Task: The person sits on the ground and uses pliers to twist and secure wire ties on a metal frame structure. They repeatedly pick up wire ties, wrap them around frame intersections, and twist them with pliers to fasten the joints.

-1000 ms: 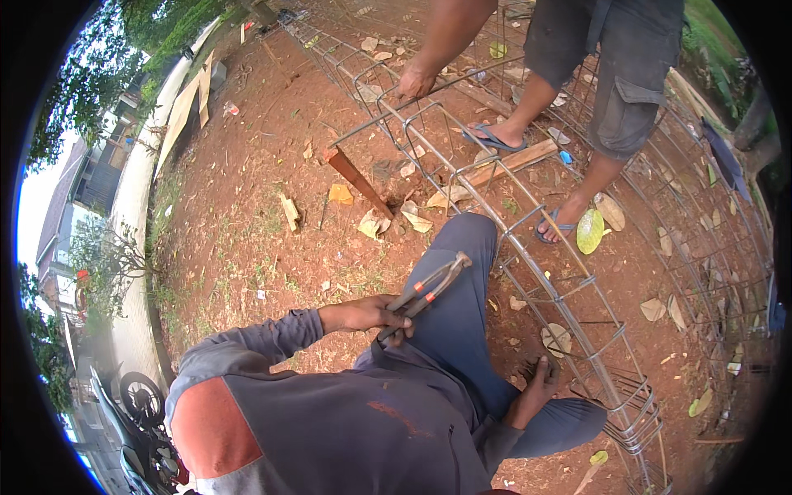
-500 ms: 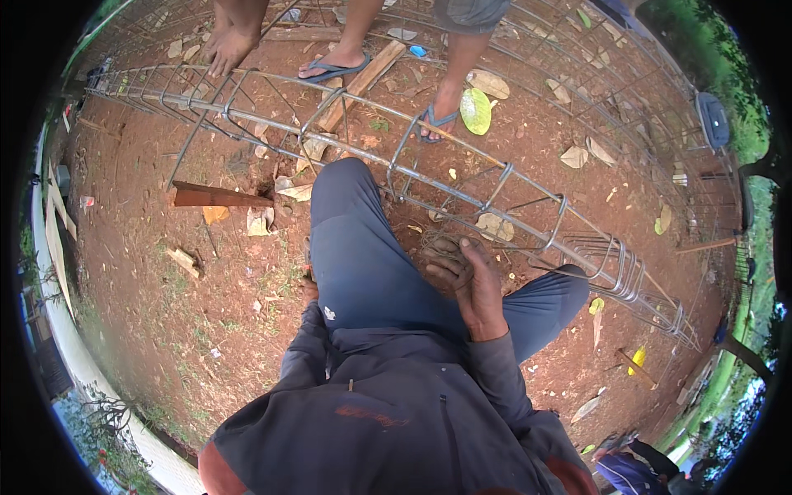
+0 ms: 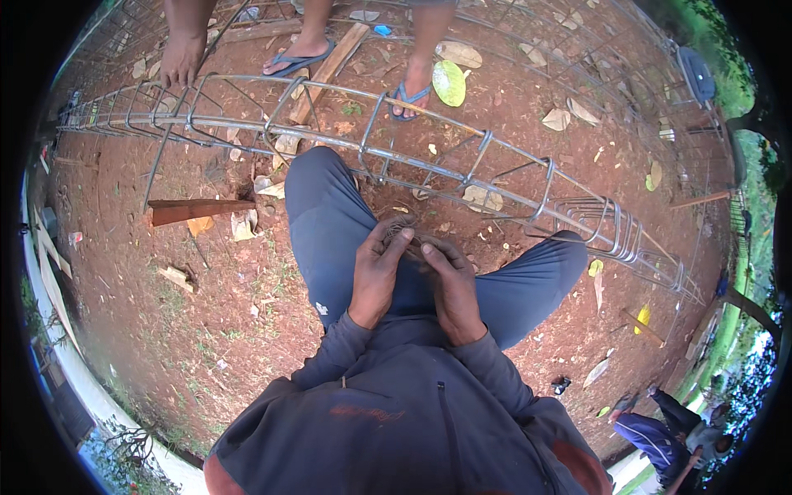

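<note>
My two hands meet above my lap. My left hand (image 3: 375, 276) is closed, with a small tangled bundle of thin tie wire (image 3: 399, 224) at its fingertips. Right beside it, my right hand (image 3: 452, 285) has its thumb pressed toward its curled fingers at the wire's right side; part of that grip is hidden. Just beyond my knees a long rebar cage (image 3: 429, 167) with bent stirrups runs across the ground, and neither hand touches it.
A co-worker's hand (image 3: 181, 64) reaches to the cage's far left, near feet in flip-flops (image 3: 299, 59). A wooden stake (image 3: 198, 212) stands left of my knee. A plank (image 3: 330, 74) lies beyond the cage. More steel mesh (image 3: 577, 49) stands behind. People (image 3: 660, 437) are at lower right.
My left hand has come up from beside my left leg to meet my right hand at the wire. My right hand has turned inward. The view has shifted slightly.
</note>
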### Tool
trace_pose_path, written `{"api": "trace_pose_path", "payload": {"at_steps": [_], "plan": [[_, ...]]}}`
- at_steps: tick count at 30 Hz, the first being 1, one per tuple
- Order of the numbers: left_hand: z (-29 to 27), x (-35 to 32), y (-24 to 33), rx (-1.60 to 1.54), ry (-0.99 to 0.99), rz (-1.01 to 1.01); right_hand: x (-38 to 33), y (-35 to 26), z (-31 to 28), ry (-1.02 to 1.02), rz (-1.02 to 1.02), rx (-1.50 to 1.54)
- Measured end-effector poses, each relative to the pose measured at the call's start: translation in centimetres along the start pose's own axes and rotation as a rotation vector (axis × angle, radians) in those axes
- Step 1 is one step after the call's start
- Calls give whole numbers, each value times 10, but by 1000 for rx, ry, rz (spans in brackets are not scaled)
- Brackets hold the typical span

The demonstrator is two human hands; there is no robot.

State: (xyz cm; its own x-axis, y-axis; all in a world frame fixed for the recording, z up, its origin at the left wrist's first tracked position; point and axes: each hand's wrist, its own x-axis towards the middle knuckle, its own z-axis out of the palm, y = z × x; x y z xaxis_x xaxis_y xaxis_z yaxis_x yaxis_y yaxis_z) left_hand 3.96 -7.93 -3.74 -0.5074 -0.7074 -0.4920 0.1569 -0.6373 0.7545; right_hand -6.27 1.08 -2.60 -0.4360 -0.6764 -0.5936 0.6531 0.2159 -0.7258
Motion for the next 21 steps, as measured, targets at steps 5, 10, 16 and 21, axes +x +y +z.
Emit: {"api": "trace_pose_path", "payload": {"at_steps": [5, 10, 16, 21], "plan": [[3, 14, 4, -58, -212, -219, -7, -22, -32, 81, -196, -379], [14, 20, 12, 31, -387, -322, -2, -64, -30, 19, -344, -437], [38, 14, 36, 298, -512, -201, -1, -95, -60, -195, -261, -500], [28, 30, 32, 241, -795, -502, 10, -82, -90, -326, -365, -455]]}}
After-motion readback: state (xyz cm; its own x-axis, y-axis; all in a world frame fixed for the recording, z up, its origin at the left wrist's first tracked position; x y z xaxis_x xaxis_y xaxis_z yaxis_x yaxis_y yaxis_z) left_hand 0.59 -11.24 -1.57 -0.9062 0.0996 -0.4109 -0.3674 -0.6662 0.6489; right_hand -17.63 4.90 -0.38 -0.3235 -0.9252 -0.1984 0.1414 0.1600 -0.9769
